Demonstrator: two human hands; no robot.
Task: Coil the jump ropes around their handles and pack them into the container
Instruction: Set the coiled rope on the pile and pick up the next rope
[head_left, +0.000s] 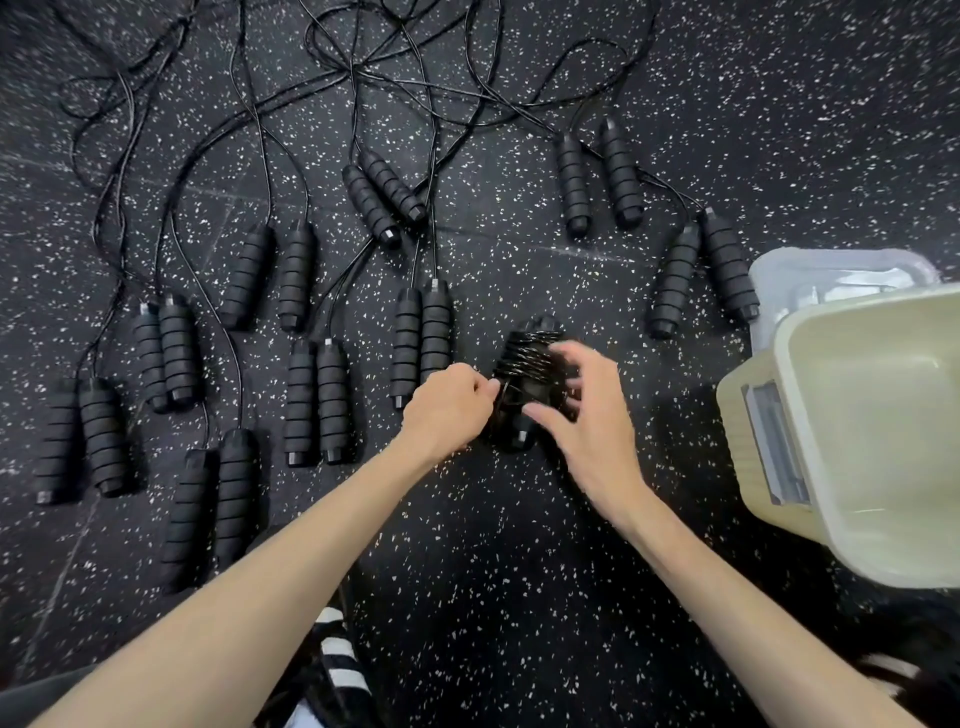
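Left hand (449, 405) pinches the cord on a nearly wrapped bundle (527, 384), right hand (587, 410) blurry, probably loose; container (810, 415) beside it looks empty, many ropes left.

Even overhead light, soft shadows; right hand (587, 415) motion-blurred; wide-angle bending at edges

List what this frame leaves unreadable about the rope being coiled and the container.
- Coiled jump rope, head view: the rope's free end is hidden by the left hand; the right hand, motion-blurred, covers its right side.
- Container: cut off by the right edge, so part of its inside is unseen.
- Loose ropes' far loops: cut off by the top edge.
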